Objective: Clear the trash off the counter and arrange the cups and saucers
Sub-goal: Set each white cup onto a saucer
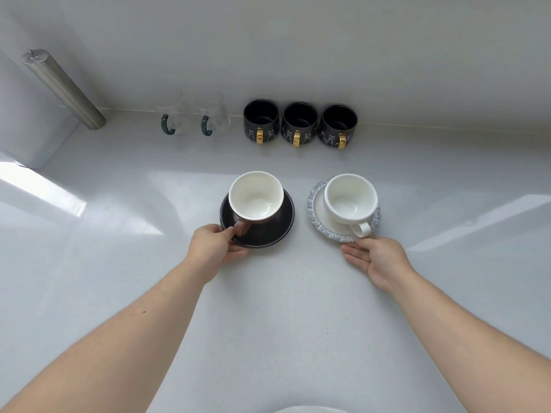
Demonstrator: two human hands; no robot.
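A brown cup with a white inside point(255, 195) stands on a black saucer point(275, 231) in the middle of the white counter point(268, 308). My left hand point(213, 248) grips that saucer's near left rim, thumb beside the cup's handle. To the right, a white cup point(350, 199) rests on a white saucer with a blue-grey frilled rim point(316, 217). My right hand point(378, 260) lies at this saucer's near edge, fingers stretched flat and touching the rim; a grip is not evident.
Along the back wall stand two clear glass mugs with green handles point(174, 119) point(213, 117) and three black mugs with gold handles point(261, 120) point(299, 123) point(338, 125). A metal cylinder point(64, 87) leans at the far left beside a white appliance point(26, 120).
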